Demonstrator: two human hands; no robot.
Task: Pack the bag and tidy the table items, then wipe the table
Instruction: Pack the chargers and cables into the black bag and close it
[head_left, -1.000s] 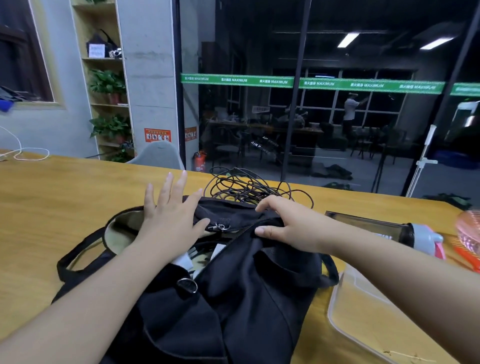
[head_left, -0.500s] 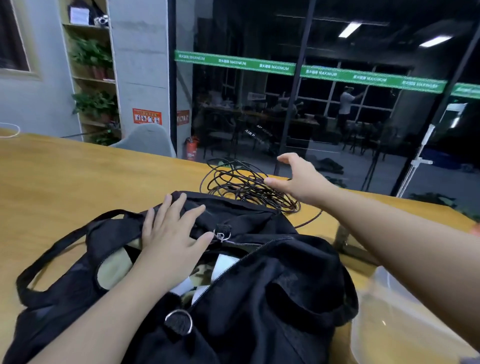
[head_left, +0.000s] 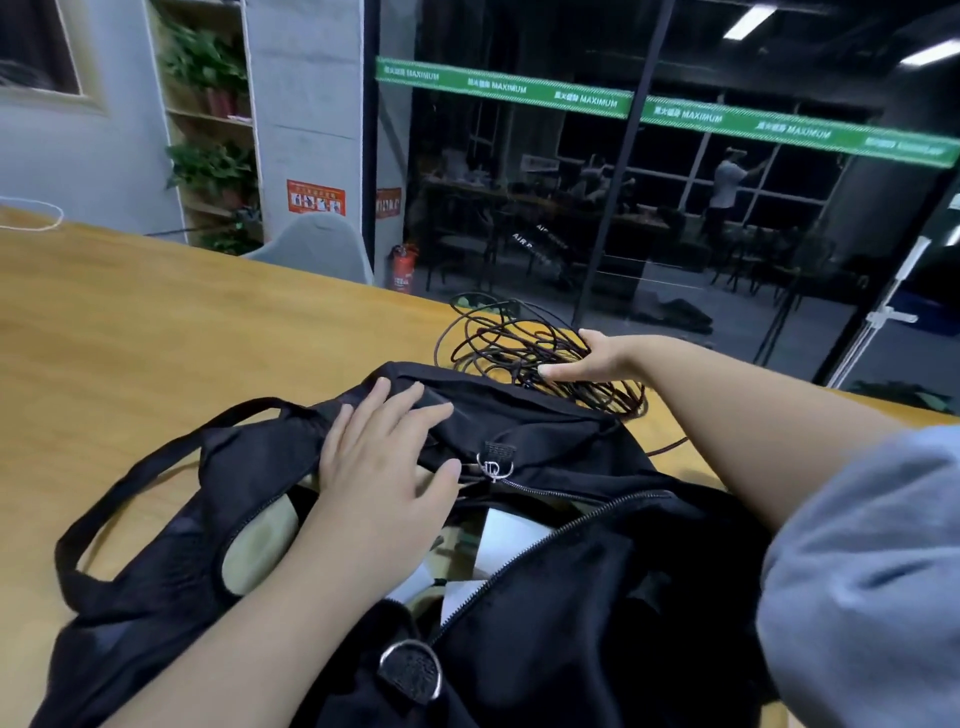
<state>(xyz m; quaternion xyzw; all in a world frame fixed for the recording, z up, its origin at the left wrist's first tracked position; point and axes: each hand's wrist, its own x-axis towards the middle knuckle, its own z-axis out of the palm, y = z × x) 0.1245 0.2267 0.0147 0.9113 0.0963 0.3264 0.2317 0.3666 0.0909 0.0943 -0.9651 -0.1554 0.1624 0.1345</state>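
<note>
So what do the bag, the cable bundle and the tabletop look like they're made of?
Bag: black woven fabric, probably nylon or canvas; matte, creased and slumped, with metal rings and a zip.
Cable bundle: thin dark cord, likely rubber or plastic jacketed, in springy loose loops.
Tabletop: wood or wood-look laminate; smooth, faint sheen, visible grain.

A wooden tabletop (head_left: 156, 332) is stretching toward a dark glass wall (head_left: 675, 208) bearing a green strip (head_left: 571, 96); plant shelves (head_left: 208, 130), a grey chair (head_left: 317, 249) and a fire extinguisher (head_left: 402, 267) are standing behind.

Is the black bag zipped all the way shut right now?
No, the black bag gapes open along its zipper, showing white and tan items inside, while the left hand rests flat on its top.
</note>
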